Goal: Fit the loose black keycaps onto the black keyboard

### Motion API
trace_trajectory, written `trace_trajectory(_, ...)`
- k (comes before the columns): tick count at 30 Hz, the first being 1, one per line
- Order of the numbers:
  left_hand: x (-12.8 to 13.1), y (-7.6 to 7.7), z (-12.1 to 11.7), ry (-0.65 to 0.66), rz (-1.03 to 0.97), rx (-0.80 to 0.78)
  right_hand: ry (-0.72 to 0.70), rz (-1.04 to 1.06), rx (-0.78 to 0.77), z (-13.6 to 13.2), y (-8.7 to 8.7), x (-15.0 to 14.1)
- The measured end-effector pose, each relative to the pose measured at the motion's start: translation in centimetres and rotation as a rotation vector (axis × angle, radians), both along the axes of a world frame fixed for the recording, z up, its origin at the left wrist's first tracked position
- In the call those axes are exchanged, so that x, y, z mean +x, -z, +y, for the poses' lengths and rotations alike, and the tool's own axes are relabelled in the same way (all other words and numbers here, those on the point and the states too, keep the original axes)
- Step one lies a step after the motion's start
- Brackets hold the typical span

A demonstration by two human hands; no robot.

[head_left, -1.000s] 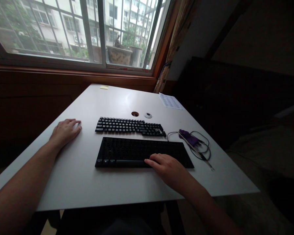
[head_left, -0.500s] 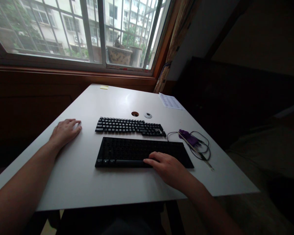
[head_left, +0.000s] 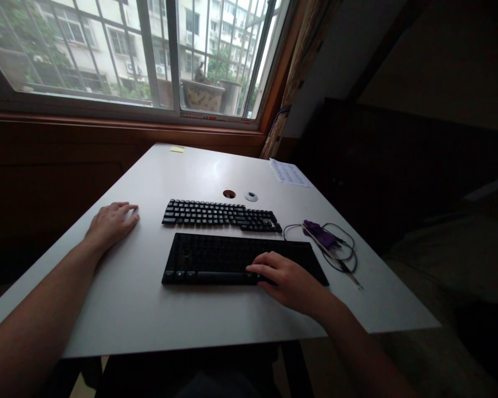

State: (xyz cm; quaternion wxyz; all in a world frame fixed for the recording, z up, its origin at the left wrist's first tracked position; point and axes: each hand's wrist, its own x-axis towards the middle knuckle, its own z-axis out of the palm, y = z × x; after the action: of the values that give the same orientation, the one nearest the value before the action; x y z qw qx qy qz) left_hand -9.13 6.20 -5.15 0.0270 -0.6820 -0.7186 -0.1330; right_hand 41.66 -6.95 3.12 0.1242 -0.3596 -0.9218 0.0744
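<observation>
A black keyboard (head_left: 216, 254) lies on the white table, its upper rows bare of keycaps. Along its bottom row sit a few keycaps at the left and the long space bar (head_left: 219, 276). My right hand (head_left: 292, 282) rests over the keyboard's lower right, index finger touching the bottom row just right of the space bar. Its thumb is apart from the fingers, and I see nothing held. Loose black keycaps (head_left: 207, 213) are laid out in keyboard order behind the keyboard. Flat on the table to the left, my left hand (head_left: 111, 223) is open and holds nothing.
Right of the keyboard lie a purple cloth-like item (head_left: 321, 235), a coiled black cable (head_left: 354, 251) and a thin stick (head_left: 327, 249). Farther back are a round table hole (head_left: 229, 194), its white ring cover (head_left: 251, 196), a printed sheet (head_left: 289, 172) and a yellow note (head_left: 176, 149).
My right hand's thumb has drawn back toward the near edge, away from the index finger, uncovering a keycap beside the space bar. My left hand stays in place.
</observation>
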Motion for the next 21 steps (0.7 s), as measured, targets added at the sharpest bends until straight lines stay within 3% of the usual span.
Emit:
trace_trajectory(5, 0.0, 0.0, 0.0, -0.006, -0.003, 0.001, 0.123, 0.162, 0.132, 3.1, 0.2, 0.1)
trace_trajectory(11, -0.1, 0.1, 0.1, -0.003, -0.006, 0.006, 0.243, 0.104, 0.17, 7.4, 2.4, -0.4)
trace_trajectory(21, -0.1, 0.2, 0.1, -0.005, 0.002, 0.011, 0.283, 0.04, 0.121, 9.0, 3.7, -1.0)
